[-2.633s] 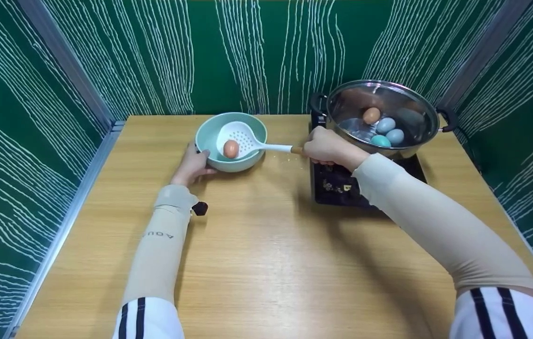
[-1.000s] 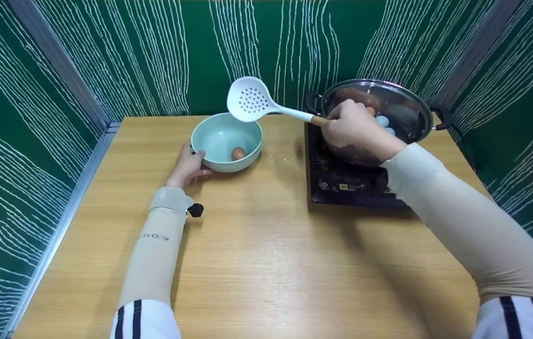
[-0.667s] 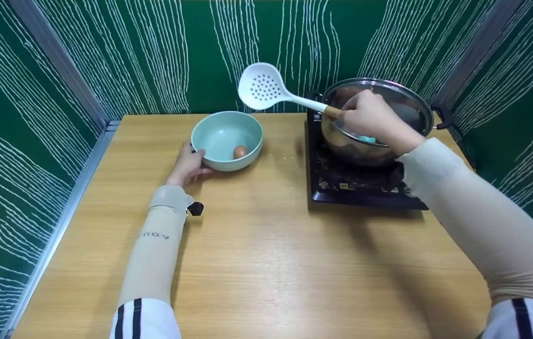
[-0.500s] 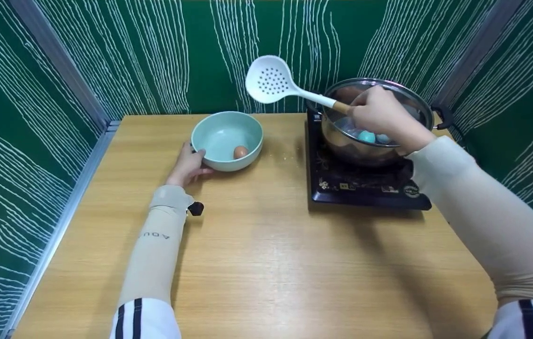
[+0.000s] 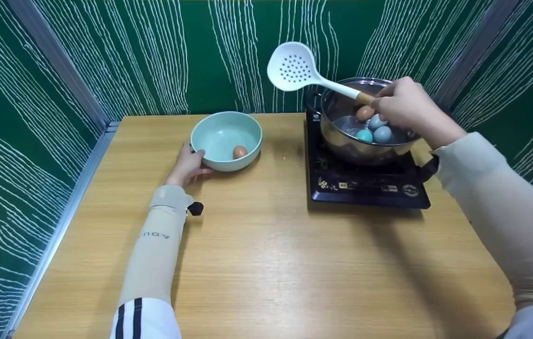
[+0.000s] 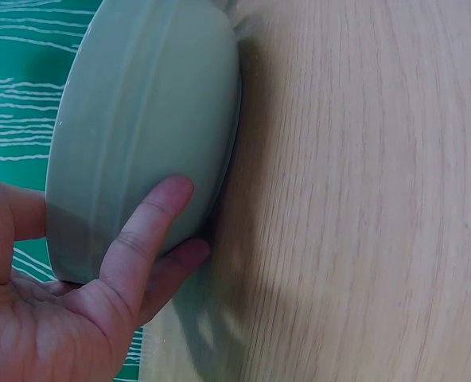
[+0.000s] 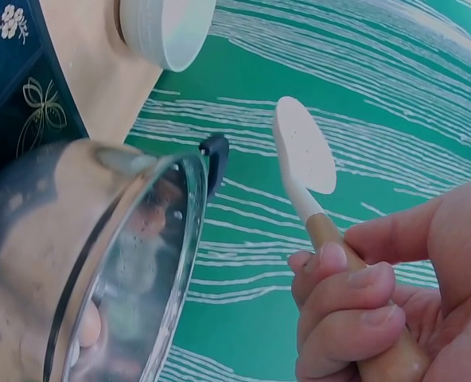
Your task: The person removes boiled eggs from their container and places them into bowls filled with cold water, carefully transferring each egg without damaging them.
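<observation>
My left hand (image 5: 188, 162) grips the near left side of a mint-green bowl (image 5: 219, 133), thumb at the rim and fingers against the outer wall. One brown egg (image 5: 239, 151) lies in the bowl. Above the pot, my right hand (image 5: 405, 106) holds a white slotted skimmer (image 5: 294, 66) by its wooden handle. The skimmer's head carries nothing and points up and left; in the right wrist view its fingers curl round the handle. In the steel pot (image 5: 363, 151) lie a brown egg (image 5: 365, 113), a teal egg (image 5: 364, 135) and pale blue eggs (image 5: 382, 134).
The pot stands on a black induction cooker (image 5: 365, 193) at the back right of the wooden table (image 5: 266, 254). Green walls with white streaks (image 5: 200, 56) enclose the back and sides. My right hand and forearm hide the pot's right side.
The brown egg went from the skimmer into the bowl. My right hand then lifted the skimmer up and right, from the bowl to over the pot. My left hand stayed on the bowl.
</observation>
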`<action>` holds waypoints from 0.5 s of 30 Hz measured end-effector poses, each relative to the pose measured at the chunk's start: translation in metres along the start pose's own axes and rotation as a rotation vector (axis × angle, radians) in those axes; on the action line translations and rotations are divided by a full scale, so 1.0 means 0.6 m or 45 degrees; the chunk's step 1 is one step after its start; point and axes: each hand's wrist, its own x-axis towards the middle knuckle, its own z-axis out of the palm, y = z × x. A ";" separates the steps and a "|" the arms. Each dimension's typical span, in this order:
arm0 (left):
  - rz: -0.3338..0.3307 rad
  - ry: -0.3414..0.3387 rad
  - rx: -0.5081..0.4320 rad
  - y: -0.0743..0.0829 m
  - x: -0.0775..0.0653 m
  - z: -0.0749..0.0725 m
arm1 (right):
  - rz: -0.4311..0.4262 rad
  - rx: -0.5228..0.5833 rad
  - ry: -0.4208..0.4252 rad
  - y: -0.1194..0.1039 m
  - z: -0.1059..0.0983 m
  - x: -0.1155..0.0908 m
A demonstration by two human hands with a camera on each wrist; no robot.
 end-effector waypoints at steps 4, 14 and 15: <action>0.009 -0.005 0.020 -0.002 -0.001 -0.001 | 0.030 0.016 0.000 0.012 -0.016 -0.004; 0.032 -0.011 0.013 -0.002 -0.002 -0.001 | 0.088 0.019 0.019 0.056 -0.048 -0.011; 0.032 -0.014 0.006 -0.002 -0.002 0.000 | 0.092 0.022 0.018 0.061 -0.051 -0.012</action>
